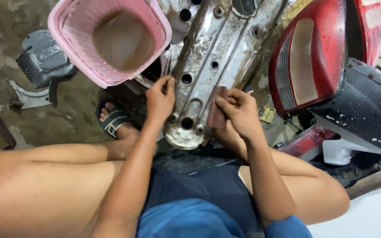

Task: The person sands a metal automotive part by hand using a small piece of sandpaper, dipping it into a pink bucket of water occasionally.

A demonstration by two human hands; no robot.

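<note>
Metal cover [217, 57] top cut off | left hand [160, 98] gripping edge | right hand [239, 110] pinching sandpaper [217, 115]

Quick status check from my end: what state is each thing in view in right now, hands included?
Left hand: gripping the metal engine cover's edge.
Right hand: pinching a reddish-brown sandpaper piece against the cover.
Metal engine cover: grimy, stained, lying between the knees.
Pink plastic basket: tilted, holding murky water.
Red tail light: detached, lying beside the cover.
Sandal: on the foot.
</note>
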